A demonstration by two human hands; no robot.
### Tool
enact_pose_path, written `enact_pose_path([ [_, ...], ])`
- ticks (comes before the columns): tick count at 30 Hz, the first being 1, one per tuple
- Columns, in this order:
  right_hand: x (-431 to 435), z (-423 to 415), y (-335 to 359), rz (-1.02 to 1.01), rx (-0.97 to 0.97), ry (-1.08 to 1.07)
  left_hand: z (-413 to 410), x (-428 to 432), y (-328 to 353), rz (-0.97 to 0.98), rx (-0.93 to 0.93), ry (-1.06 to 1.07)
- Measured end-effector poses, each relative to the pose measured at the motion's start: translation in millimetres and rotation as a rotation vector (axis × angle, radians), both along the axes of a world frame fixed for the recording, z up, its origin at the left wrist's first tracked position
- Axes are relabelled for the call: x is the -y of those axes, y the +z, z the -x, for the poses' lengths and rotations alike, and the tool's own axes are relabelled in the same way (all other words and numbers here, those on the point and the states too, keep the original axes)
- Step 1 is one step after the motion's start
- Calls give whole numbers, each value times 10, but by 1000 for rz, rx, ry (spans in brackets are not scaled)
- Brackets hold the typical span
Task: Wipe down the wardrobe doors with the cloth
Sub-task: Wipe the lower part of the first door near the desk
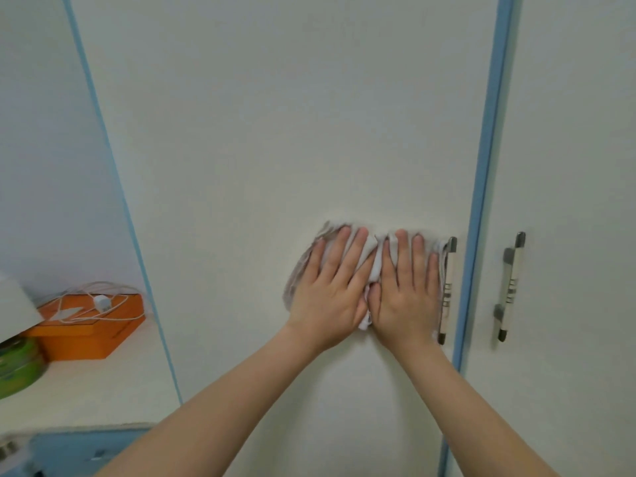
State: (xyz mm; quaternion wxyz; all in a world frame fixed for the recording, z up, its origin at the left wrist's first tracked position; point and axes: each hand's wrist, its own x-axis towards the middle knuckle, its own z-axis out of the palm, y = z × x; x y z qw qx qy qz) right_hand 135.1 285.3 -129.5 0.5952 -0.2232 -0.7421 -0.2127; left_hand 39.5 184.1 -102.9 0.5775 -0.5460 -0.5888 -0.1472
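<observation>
A cream wardrobe door [275, 132] with blue edging fills most of the view. A crumpled white cloth [373, 258] lies flat against it at mid height, just left of the door's metal handle [448, 290]. My left hand [330, 287] and my right hand [406, 290] sit side by side on the cloth, palms flat, fingers spread and pointing up, pressing it to the door. The cloth's right edge touches the handle. A second door [578, 132] with its own handle [511, 287] is to the right.
A blue vertical strip [481, 166] separates the two doors. To the left, a white shelf [103, 390] carries an orange box [86, 333] with a white charger and cable [101, 302] on top, and a green round tin [17, 366].
</observation>
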Motion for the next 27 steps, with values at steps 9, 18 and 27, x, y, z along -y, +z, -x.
enact_pose_path([
  [9, 79, -67, -688, 93, 25, 102, -59, 3, -554, 160, -28, 3],
  [18, 379, -606, -951, 251, 163, 142, -495, 237, -854, 277, 191, 29],
  [27, 143, -693, 289, 167, -110, 220, -787, -139, 156, 8, 259, -111],
])
